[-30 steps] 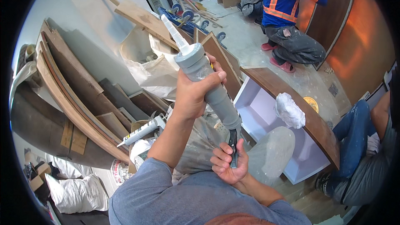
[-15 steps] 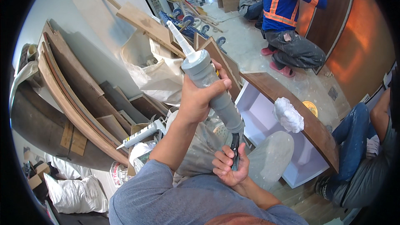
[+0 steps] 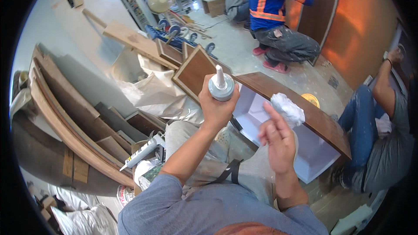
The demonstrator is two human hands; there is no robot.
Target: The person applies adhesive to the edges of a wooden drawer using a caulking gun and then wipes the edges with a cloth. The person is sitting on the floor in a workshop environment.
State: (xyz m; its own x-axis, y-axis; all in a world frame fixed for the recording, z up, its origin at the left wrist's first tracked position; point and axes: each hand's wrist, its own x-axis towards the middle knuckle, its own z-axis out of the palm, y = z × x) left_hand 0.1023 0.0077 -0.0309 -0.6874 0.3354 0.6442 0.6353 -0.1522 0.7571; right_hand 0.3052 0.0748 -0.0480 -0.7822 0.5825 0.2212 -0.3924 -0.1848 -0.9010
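Observation:
My left hand is wrapped round the grey barrel of a caulking gun, whose pale nozzle points up toward me. Its handle end is out of sight behind the hand. To the right, my right hand is raised with the index finger stretched out and the others partly bent; nothing shows in it. Just beyond those fingers, a crumpled white rag rests on the brown edge of a white-lined wooden box. A black forked piece shows against my trousers; its kind is unclear.
A second caulking gun lies at my left, by leaning curved boards. Ahead are a white sack and wood panels. One co-worker squats ahead; another sits at right. A yellow lid lies beyond the box.
My right hand has let go of the caulking gun's black handle and moved up and right toward the rag. My left hand has tipped the gun so its nozzle faces me.

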